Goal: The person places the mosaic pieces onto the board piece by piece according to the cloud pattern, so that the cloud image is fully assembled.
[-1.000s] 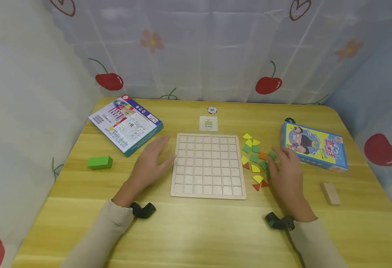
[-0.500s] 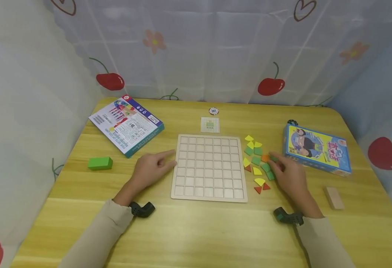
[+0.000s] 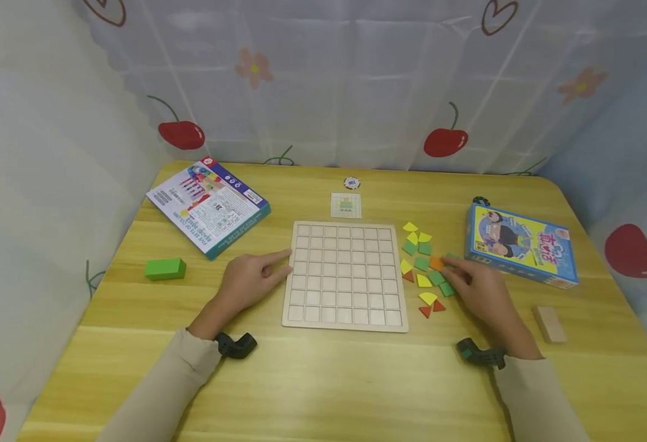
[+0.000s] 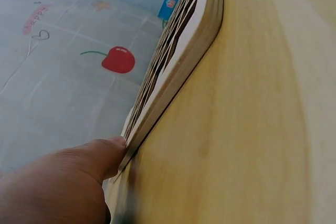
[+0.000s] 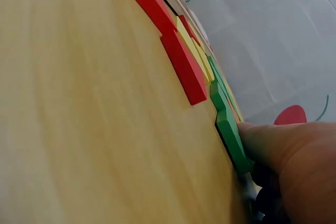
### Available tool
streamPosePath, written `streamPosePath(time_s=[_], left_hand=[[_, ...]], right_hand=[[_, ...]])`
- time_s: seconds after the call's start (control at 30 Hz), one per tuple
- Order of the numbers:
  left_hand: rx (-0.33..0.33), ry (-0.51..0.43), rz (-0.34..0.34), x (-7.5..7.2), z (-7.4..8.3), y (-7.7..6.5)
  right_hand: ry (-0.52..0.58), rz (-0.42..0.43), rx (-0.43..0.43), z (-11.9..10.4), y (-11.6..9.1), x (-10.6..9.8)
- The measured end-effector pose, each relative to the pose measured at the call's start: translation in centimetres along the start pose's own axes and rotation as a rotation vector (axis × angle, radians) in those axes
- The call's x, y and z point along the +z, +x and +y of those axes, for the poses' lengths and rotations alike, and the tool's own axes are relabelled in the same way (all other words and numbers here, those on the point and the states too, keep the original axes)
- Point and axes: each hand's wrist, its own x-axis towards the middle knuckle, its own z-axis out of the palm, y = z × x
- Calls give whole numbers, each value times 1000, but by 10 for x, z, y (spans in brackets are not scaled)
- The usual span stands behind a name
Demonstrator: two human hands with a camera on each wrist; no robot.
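Observation:
A pale wooden grid board (image 3: 343, 275) lies mid-table in the head view. My left hand (image 3: 243, 279) is at its left side, index finger and thumb reaching out to touch the edge; the left wrist view shows the thumb (image 4: 107, 153) against the rim. To the board's right, my right hand (image 3: 480, 291) pinches an orange square tile (image 3: 436, 263) between index finger and thumb. Green square tiles (image 3: 436, 278), yellow quarter-circle tiles (image 3: 427, 299) and red triangle tiles (image 3: 425, 312) are scattered beside it. In the right wrist view, the thumb (image 5: 268, 140) hides the fingertips' contact.
Behind the board lie a small pattern card (image 3: 346, 205) and a poker chip (image 3: 352, 183). A white-and-teal box (image 3: 210, 209) and a green block (image 3: 166, 269) are at left. A blue-and-yellow box (image 3: 519, 245), a dark chip (image 3: 481, 201) and a wooden block (image 3: 549, 324) are at right.
The left hand's spread fingers have come to the board's edge. My right hand has moved from the far green tile to the orange tile, which has shifted slightly toward me.

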Motion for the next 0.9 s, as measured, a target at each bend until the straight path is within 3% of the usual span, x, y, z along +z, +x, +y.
streamPosePath(time_s=[0.43, 0.9], left_hand=[[1, 0, 8, 1, -1, 0], [4, -9, 4, 1, 0, 0]], right_hand=[[-62, -22, 51, -10, 0, 1], [-77, 42, -7, -12, -2, 5]])
